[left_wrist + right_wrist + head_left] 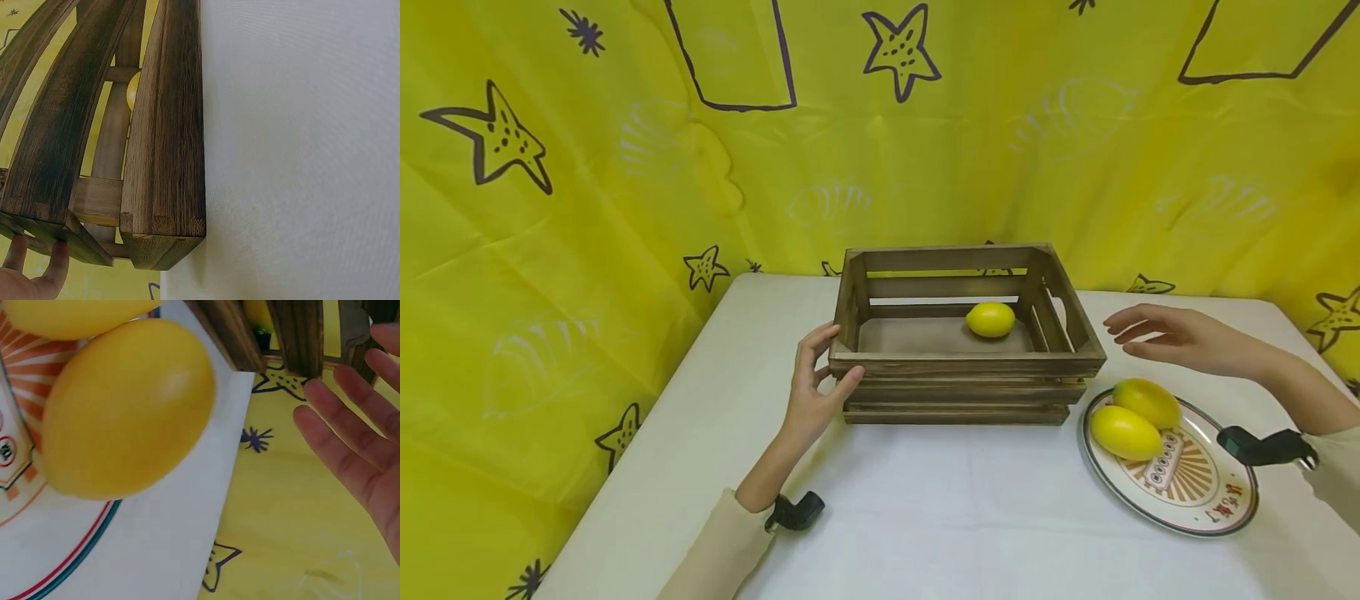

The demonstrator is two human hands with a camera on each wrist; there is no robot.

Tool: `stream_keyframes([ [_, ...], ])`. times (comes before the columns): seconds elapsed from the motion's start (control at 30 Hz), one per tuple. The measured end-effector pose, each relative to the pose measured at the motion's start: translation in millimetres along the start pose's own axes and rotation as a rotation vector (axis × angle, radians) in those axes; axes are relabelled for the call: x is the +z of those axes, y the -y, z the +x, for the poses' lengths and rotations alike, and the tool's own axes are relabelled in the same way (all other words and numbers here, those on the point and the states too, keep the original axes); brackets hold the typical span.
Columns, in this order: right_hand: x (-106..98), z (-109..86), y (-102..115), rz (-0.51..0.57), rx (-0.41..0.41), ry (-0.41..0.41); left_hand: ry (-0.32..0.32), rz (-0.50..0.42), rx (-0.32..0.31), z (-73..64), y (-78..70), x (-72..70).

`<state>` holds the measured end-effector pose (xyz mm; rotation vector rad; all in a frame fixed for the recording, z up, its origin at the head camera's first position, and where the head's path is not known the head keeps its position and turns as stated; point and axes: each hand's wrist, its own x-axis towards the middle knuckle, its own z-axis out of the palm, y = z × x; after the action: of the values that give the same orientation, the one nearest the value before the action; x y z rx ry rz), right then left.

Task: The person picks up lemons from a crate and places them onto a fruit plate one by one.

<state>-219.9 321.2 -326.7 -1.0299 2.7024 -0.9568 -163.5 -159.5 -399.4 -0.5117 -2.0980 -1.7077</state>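
Observation:
A slatted wooden crate [962, 367] stands on the white table. Inside it, toward the right, lies a yellow lemon [990, 320]. My left hand [812, 392] holds the crate's front left corner, thumb over the front slat and fingers against the left side. In the left wrist view, fingertips [57, 256] touch the end of a dark slat. To the right of the crate my right hand [1187, 337] hovers with fingers extended and nothing in them. Below it, a round plate [1213, 504] bears a second lemon [1126, 433] and a yellow mango-like fruit [1147, 403] with a greenish patch.
A yellow curtain [925, 158] with starfish drawings hangs behind the table and along its left side. White cloth covers the table [925, 508]. The plate's left rim lies close to the crate's front right corner.

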Motion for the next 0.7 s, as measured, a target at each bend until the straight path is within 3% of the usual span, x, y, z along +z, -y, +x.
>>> stream_keyframes([
  [0.27,-11,19.8,19,0.009,-0.049,-0.047,0.0,-0.008,-0.013,1.2,1.1,0.0],
  [0.43,-12,34.1,31,0.004,-0.09,-0.119,-0.002,0.0,-0.029,1.0,-2.5,1.2],
  [0.6,-10,51.4,36,-0.001,-0.174,-0.182,-0.001,0.012,-0.032,1.2,-27.9,0.6],
  [0.7,-9,61.1,40,0.013,-0.175,-0.184,0.001,0.015,-0.031,1.1,-37.4,0.0],
])
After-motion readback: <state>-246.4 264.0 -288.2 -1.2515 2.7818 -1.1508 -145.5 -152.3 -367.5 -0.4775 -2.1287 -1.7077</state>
